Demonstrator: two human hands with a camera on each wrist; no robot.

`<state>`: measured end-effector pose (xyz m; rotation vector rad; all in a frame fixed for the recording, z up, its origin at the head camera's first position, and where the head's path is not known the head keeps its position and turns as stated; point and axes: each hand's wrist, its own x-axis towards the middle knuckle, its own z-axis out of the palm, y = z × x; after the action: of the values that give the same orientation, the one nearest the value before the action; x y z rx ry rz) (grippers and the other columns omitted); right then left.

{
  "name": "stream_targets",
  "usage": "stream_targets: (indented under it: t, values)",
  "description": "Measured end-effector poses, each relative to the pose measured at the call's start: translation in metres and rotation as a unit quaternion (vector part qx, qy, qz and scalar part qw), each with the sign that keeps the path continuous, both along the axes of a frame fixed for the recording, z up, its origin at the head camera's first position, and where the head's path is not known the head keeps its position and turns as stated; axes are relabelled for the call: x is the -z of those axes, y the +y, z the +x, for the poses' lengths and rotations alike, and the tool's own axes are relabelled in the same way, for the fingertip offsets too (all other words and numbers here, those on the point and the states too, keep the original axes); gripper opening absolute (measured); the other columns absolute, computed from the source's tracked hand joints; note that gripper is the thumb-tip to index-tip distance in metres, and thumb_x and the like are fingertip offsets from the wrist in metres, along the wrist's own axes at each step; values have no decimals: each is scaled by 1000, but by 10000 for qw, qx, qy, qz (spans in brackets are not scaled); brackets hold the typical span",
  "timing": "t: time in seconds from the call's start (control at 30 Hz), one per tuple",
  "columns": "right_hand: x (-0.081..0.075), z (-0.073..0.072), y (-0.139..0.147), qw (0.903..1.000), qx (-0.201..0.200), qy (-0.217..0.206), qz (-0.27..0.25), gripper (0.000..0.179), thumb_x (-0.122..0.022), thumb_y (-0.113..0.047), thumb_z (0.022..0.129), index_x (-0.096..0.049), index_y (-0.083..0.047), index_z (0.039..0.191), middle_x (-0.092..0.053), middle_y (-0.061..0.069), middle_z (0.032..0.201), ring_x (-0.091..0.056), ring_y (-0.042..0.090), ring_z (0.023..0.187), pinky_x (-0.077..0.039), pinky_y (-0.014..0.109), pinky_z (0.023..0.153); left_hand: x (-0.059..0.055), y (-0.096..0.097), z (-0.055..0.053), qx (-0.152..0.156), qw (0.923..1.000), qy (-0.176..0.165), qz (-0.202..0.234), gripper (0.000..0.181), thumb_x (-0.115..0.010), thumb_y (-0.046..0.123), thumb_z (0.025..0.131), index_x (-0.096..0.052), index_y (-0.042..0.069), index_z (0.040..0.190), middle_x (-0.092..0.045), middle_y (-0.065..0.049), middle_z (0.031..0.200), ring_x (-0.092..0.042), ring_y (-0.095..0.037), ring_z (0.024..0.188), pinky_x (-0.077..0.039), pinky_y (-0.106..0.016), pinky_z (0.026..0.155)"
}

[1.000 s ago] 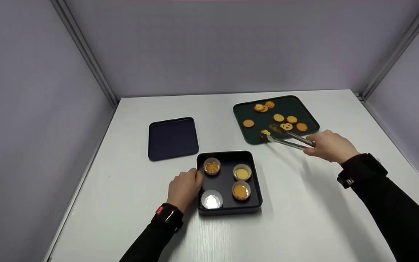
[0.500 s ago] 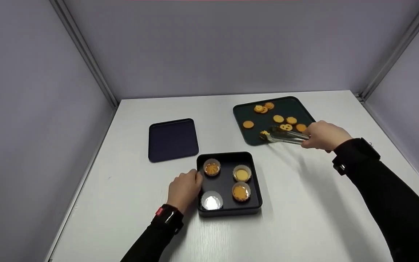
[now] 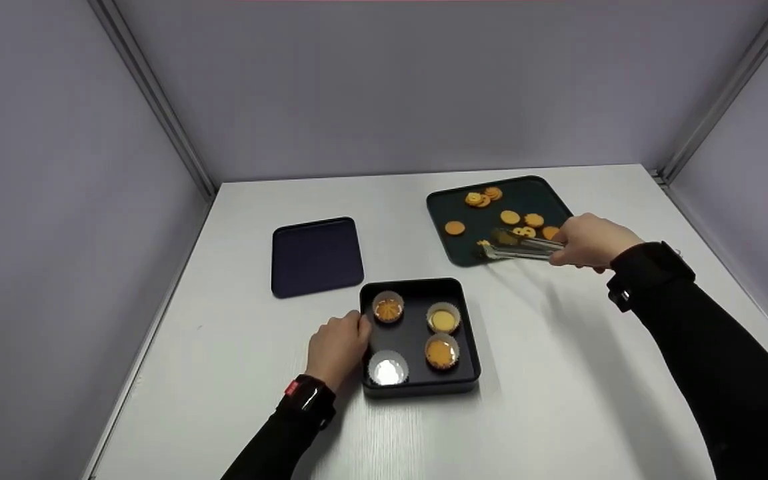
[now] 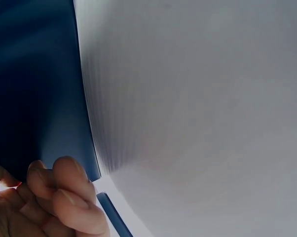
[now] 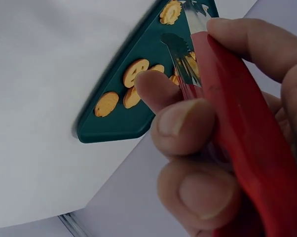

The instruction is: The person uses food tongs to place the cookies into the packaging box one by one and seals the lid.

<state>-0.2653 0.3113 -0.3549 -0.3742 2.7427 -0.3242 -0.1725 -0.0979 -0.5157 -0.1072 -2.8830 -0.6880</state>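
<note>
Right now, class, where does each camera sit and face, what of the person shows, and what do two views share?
Head: worn on the head, facing forward and down at the white table; left hand, right hand and black sleeves show.
Left wrist: worn on that wrist, facing the black pan; the left hand's curled fingers show.
Right wrist: worn on that wrist, facing the tongs and green tray; the right hand's fingers show.
Shared by head and right wrist: tongs and green tray.
</note>
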Motion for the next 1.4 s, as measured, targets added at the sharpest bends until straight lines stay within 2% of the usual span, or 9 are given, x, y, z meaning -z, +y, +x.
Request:
stream_targets:
  t: [0.13,0.3,0.5,0.6,0.7,0.83,1.1,1.4]
  values:
    - [-3,1,-4,9999,65,-67,61,27,-65,-17,92,-53,-13,67,-56,5,61,-44,14,45,-37,30,47,-1,0,0,-1,10000,-14,9,34,-52,29,102,-52,13,72,-65,-18,70,-67,-42,63,-48,-55,52]
    - [-6,3,-11,9995,68,117,289,30,-66,-16,92,-52,-13,66,-55,5,60,-42,14,43,-34,30,47,-1,0,1,-20,10000,-35,27,33,-53,29,101,-53,12,72,-65,-18,70,-67,-42,63,-47,-54,51]
    - [-2,4,-10,9994,56,248,249,33,-66,-13,92,-48,-16,64,-53,3,59,-42,14,44,-34,30,47,-1,0,0,-36,10000,-14,24,34,-53,29,102,-53,12,72,-66,-19,71,-67,-43,65,-47,-56,53]
    - [2,4,-6,9989,40,396,246,27,-64,-10,90,-52,-13,66,-55,3,60,-45,14,44,-35,29,46,-1,0,0,-30,10000,36,36,34,-54,29,102,-53,12,72,-66,-19,70,-67,-43,64,-47,-56,52]
    - [5,4,-2,9986,66,462,236,15,-64,-10,88,-62,-9,74,-58,3,62,-47,15,45,-36,29,45,-1,0,1,-26,9999,87,43,34,-54,28,101,-53,12,71,-66,-19,69,-66,-44,64,-47,-56,52]
    - [8,3,2,9988,87,426,211,9,-66,-12,89,-68,-7,82,-60,3,65,-48,15,44,-38,28,44,-1,0,1,-7,10000,90,35,35,-54,28,102,-53,12,71,-66,-19,69,-67,-44,63,-47,-56,52]
    - [9,2,7,9990,59,392,215,10,-68,-15,90,-70,-5,91,-66,7,75,-50,17,46,-39,30,45,-2,0,1,16,10000,0,39,35,-53,29,102,-53,13,72,-67,-18,70,-67,-42,63,-48,-55,52]
    - [7,6,12,9995,94,273,83,13,-68,-18,91,-66,-7,86,-60,6,67,-49,17,47,-38,32,47,-3,1,0,-7,10000,-34,39,34,-52,30,102,-54,12,73,-67,-19,72,-68,-42,64,-48,-55,53]
